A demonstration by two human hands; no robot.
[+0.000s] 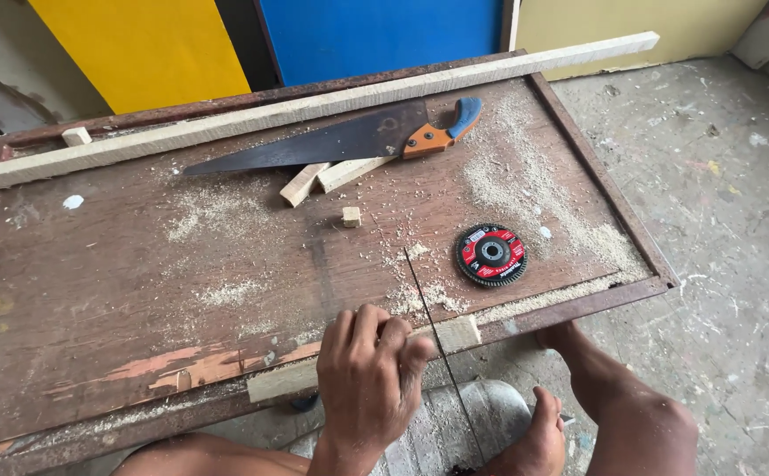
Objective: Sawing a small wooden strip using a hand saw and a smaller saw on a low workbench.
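Left hand fingers curled, pressing wood strip at table edge, right hand (partly cut off) grip unclear, handsaw beyond

Single head view; looks steeply down, forward over worktable; close range

A worn brown workbench, dusted with sawdust, carries a handsaw resting on two short wood offcuts, a tiny wood block, a flap sanding disc, a long timber strip, and what looks like a batten along its near edge.
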